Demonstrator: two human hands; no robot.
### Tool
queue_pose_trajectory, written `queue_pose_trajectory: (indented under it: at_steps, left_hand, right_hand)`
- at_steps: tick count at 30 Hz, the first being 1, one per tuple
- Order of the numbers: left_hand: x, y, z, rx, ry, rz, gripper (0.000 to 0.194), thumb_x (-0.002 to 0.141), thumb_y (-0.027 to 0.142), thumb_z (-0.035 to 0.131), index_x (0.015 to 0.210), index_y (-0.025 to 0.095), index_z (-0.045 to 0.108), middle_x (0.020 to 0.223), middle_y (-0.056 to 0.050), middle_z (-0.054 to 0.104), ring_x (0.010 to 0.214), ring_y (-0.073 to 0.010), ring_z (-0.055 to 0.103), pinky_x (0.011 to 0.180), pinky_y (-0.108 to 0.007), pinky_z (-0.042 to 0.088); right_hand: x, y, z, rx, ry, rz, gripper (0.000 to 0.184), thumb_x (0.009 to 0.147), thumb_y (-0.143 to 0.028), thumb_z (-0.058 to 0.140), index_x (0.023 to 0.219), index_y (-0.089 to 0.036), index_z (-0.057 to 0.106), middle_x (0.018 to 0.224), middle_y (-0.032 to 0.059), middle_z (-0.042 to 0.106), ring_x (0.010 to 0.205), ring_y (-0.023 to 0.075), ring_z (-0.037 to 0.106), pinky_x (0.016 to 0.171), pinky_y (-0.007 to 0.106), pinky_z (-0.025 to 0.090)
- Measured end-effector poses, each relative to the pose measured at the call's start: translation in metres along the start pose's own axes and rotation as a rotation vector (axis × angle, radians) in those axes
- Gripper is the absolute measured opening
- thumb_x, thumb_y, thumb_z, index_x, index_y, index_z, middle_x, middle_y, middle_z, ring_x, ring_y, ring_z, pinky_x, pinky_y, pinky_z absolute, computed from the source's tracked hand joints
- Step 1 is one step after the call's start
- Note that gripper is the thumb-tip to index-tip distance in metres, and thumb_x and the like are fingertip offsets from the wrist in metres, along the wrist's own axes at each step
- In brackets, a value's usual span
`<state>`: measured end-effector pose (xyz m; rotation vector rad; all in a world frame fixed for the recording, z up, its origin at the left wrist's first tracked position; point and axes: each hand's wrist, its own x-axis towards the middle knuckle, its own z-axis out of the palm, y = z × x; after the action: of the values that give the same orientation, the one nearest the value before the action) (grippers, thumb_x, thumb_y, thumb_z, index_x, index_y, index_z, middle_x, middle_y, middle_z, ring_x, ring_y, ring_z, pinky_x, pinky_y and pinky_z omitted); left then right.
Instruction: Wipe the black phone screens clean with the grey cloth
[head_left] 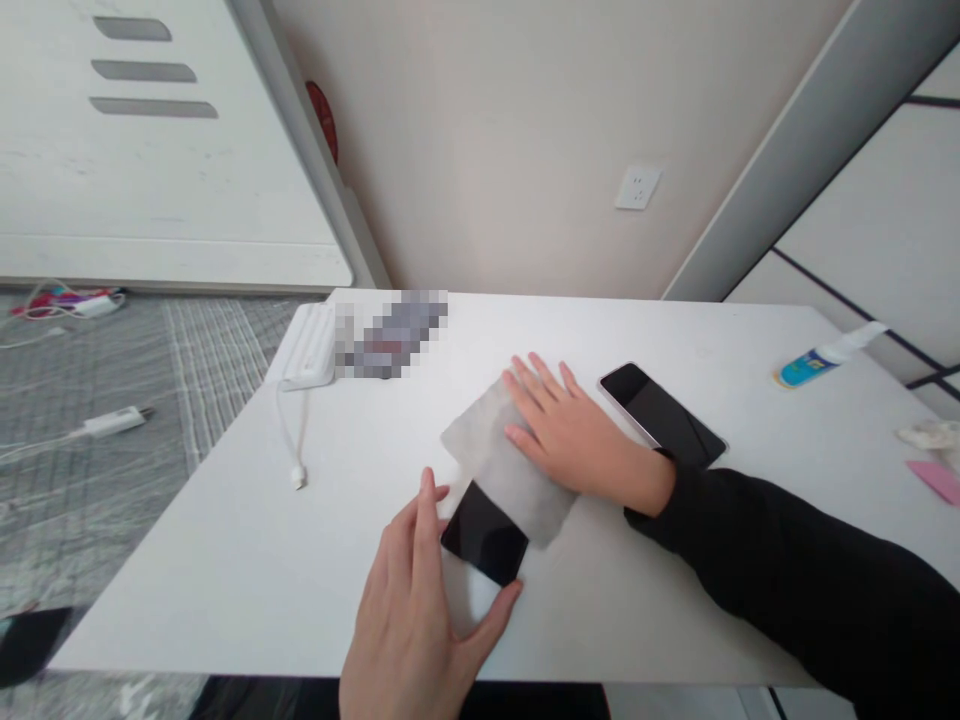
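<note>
Right now our right hand (574, 430) lies flat, fingers spread and together on top of a grey cloth (510, 455), pressing it down rather than pinching it. The cloth covers the far part of a black phone (484, 535), which lies near the front edge of the white table (225, 540), screen up. Our left hand (420, 610) cups the phone's near end, thumb against one corner and fingers along the other side, open around it more than clamped, which looks like a brace to keep it from sliding under the cloth. A second phone (660, 415) lies just beyond our right wrist, dark glass up. Further right a blue-capped bottle (814, 362) rests on its side, and at far left a white power strip (309, 350) sits with its cable (289, 440) trailing toward us.
</note>
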<state>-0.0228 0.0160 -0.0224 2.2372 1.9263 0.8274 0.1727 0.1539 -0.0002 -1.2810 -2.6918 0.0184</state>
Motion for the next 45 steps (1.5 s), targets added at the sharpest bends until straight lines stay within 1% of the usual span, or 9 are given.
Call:
queue_pose_trajectory:
  at_steps: [3, 8, 15, 23, 26, 29, 32, 38, 45]
  left_hand:
    - [0.000, -0.001, 0.000, 0.001, -0.003, 0.007, 0.099, 0.092, 0.057, 0.062, 0.165, 0.016, 0.010, 0.133, -0.019, 0.059, 0.112, -0.0329, 0.065, 0.088, -0.050, 0.061]
    - [-0.001, -0.003, 0.000, 0.028, 0.004, 0.032, 0.096, 0.094, 0.054, 0.058, 0.165, 0.015, 0.008, 0.137, -0.020, 0.057, 0.122, -0.0350, 0.061, 0.091, -0.052, 0.060]
    - [0.001, -0.001, -0.001, 0.009, 0.001, 0.017, 0.098, 0.093, 0.058, 0.062, 0.166, 0.017, 0.010, 0.135, -0.019, 0.058, 0.115, -0.0328, 0.064, 0.090, -0.050, 0.061]
    - [-0.002, -0.003, 0.001, 0.041, 0.006, 0.034, 0.094, 0.094, 0.054, 0.059, 0.165, 0.015, 0.011, 0.138, -0.021, 0.056, 0.121, -0.0351, 0.062, 0.091, -0.052, 0.061]
    - [-0.002, -0.002, 0.001, 0.041, -0.001, 0.039, 0.091, 0.095, 0.050, 0.056, 0.165, 0.016, 0.010, 0.143, -0.021, 0.053, 0.125, -0.0357, 0.060, 0.091, -0.052, 0.061]
    - [0.000, 0.000, 0.001, 0.031, 0.002, 0.024, 0.096, 0.093, 0.055, 0.060, 0.165, 0.016, 0.009, 0.138, -0.021, 0.056, 0.122, -0.0357, 0.062, 0.091, -0.052, 0.061]
    - [0.001, 0.000, 0.001, 0.023, 0.001, 0.018, 0.100, 0.091, 0.057, 0.063, 0.165, 0.017, 0.010, 0.135, -0.020, 0.057, 0.118, -0.0362, 0.065, 0.090, -0.055, 0.062]
    - [-0.001, 0.001, 0.001, 0.029, 0.006, 0.005, 0.095, 0.089, 0.037, 0.060, 0.166, 0.021, 0.006, 0.149, -0.022, 0.046, 0.128, -0.0401, 0.060, 0.088, -0.056, 0.063]
    - [0.001, 0.000, 0.001, 0.021, -0.005, -0.013, 0.101, 0.090, 0.056, 0.065, 0.166, 0.021, 0.008, 0.144, -0.023, 0.051, 0.124, -0.0399, 0.063, 0.091, -0.058, 0.061]
  right_hand:
    - [-0.004, -0.009, 0.000, 0.003, 0.012, -0.003, 0.068, 0.107, -0.039, 0.040, 0.157, 0.007, 0.031, 0.168, 0.0279, 0.019, 0.159, 0.0419, 0.010, 0.127, 0.065, 0.015]
    - [-0.020, -0.048, 0.001, 0.139, -0.046, -0.233, 0.071, 0.107, -0.051, 0.037, 0.161, -0.006, 0.029, 0.171, 0.0132, 0.021, 0.160, 0.0306, 0.014, 0.129, 0.056, 0.023]
    - [0.007, 0.008, 0.002, 0.023, 0.038, -0.004, 0.073, 0.107, -0.044, 0.043, 0.159, 0.005, 0.028, 0.169, 0.0263, 0.016, 0.159, 0.0412, 0.009, 0.127, 0.065, 0.015]
    - [-0.016, -0.052, -0.001, 0.185, -0.053, -0.316, 0.062, 0.109, -0.042, 0.039, 0.157, -0.002, 0.035, 0.167, 0.0200, 0.030, 0.159, 0.0325, 0.018, 0.130, 0.053, 0.022]
    - [-0.017, -0.051, -0.004, 0.248, -0.101, -0.444, 0.060, 0.109, -0.042, 0.042, 0.156, -0.006, 0.038, 0.165, 0.0144, 0.037, 0.159, 0.0264, 0.021, 0.131, 0.048, 0.021]
    - [-0.006, -0.027, -0.001, 0.219, -0.076, -0.286, 0.066, 0.108, -0.051, 0.042, 0.159, -0.010, 0.035, 0.167, 0.0130, 0.034, 0.158, 0.0267, 0.025, 0.130, 0.051, 0.025]
    - [-0.003, -0.018, 0.003, 0.150, -0.024, -0.097, 0.071, 0.107, -0.049, 0.043, 0.160, -0.004, 0.031, 0.169, 0.0218, 0.026, 0.158, 0.0376, 0.019, 0.127, 0.061, 0.023]
    - [-0.021, -0.056, -0.004, 0.281, -0.097, -0.348, 0.065, 0.108, -0.044, 0.041, 0.160, -0.006, 0.031, 0.167, 0.0150, 0.033, 0.160, 0.0285, 0.018, 0.131, 0.048, 0.020]
    - [-0.003, -0.025, 0.003, 0.155, -0.014, -0.083, 0.074, 0.106, -0.053, 0.043, 0.160, -0.003, 0.032, 0.169, 0.0219, 0.025, 0.159, 0.0377, 0.015, 0.128, 0.061, 0.022]
